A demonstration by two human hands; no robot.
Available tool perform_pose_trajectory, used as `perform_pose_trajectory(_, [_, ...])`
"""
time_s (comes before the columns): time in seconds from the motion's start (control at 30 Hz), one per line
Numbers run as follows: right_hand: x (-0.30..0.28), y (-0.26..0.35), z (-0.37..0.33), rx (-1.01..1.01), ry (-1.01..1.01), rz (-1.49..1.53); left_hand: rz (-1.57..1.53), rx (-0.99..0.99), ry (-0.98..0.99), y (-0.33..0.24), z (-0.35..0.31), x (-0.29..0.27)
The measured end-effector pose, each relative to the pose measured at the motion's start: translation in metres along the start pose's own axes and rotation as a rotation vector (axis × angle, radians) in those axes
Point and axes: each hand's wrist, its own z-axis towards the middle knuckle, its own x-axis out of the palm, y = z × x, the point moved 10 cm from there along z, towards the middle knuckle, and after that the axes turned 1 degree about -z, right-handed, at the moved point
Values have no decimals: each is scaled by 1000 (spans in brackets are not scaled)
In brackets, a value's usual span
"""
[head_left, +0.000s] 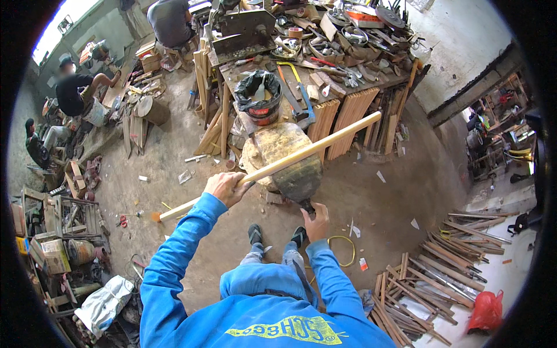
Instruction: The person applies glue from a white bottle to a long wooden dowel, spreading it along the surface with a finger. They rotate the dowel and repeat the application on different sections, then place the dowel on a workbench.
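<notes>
Head view: our left hand (226, 189) has its fingers wrapped around a long pale wooden rod (313, 148), with the thumb side toward the rod's upper part. A small grey patch shows beside those fingers, but we cannot tell what it is. Our right hand (315, 222) curls its fingers around a dark stub (306, 203) at the near edge of a rough yellowish and grey block (275, 142); we cannot make out what the stub belongs to.

The rod slants from the lower left, past our left hand, across over the block and up to the right, its far end passing in front of stacked grooved boards (355, 110). Just beyond the block stands a bucket (264, 112) with a black liner and, to its right, a saw (307, 104) with a blue and yellow frame. Behind them a counter (348, 90) is heaped with tools and scraps.

On the floor, a yellow cord (354, 252) loops near our right forearm. Farther out, wooden strips (441, 278) fan across the lower right beside a red plastic bag (486, 310). At upper left, we see a seated person (75, 90) in dark clothing.
</notes>
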Motion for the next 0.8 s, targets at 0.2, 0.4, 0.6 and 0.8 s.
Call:
perform_pose_trajectory(0.2, [0, 13, 14, -280, 63, -176, 127, 51, 25, -3, -5, 6])
perform_pose_trajectory(0.4, [-43, 42, 10, -89, -188, 31, 179, 49, -46, -2, -18, 6])
perform_pose_trajectory(0.6, [-40, 37, 13, 294, -390, 392, 129, 48, -42, 6, -18, 6])
perform_pose_trajectory(0.8, [62, 80, -57, -281, 94, 230, 52, 49, -24, 4, -14, 2])
